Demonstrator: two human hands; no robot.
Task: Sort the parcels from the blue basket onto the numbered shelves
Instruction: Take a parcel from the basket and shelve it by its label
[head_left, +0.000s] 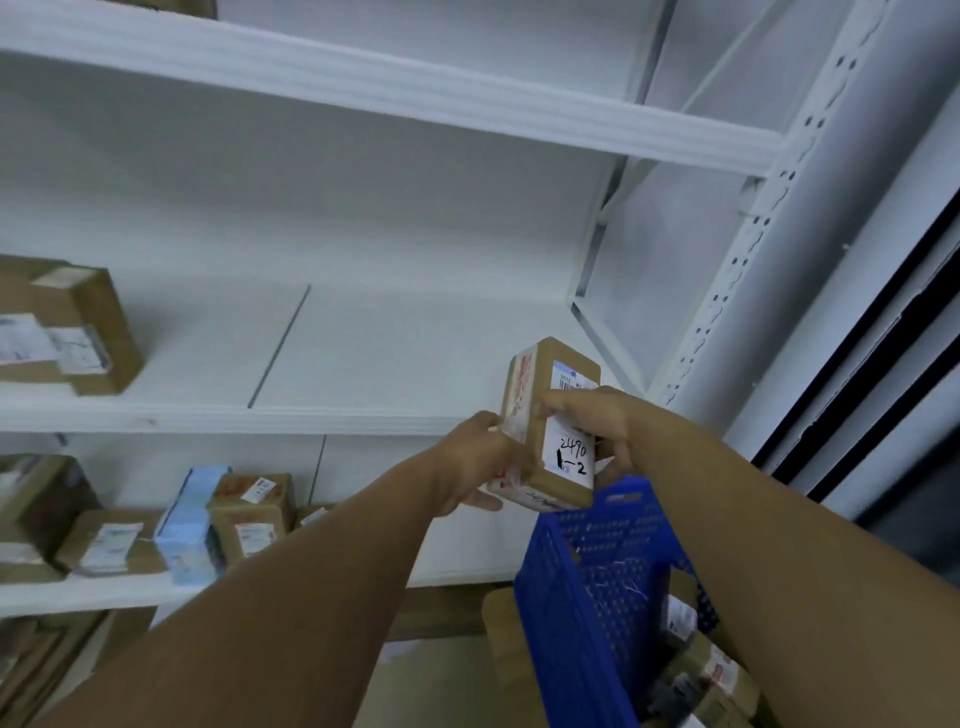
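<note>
- The left hand (480, 460) grips the left side and lower corner of a small brown box (550, 423), fingers wrapped under its bottom edge.
- The right hand (597, 423) clasps the same box from the right, thumb lying across its top face and fingers curled behind it.
- The box is held in the air, tilted, above the far end of the blue basket (587, 587) and in front of the middle shelf (363, 358); it touches neither.
- A white label on the box's top face carries handwriting that reads "2490" over "1-2"; red print runs along its left side.
- The basket sits low at the right, beneath the right forearm; more parcels (711, 670) lie inside it.
- The middle shelf is white and mostly bare near the hands; a brown box (78, 332) with white labels lies at its far left.
- The shelf below holds several parcels at the left, among them a light blue packet (189, 525) and a taped carton (252, 514).
- A further white shelf (395, 88) runs overhead.
- A perforated white upright (769, 208) frames the rack at the right.
- No shelf numbers are legible.
</note>
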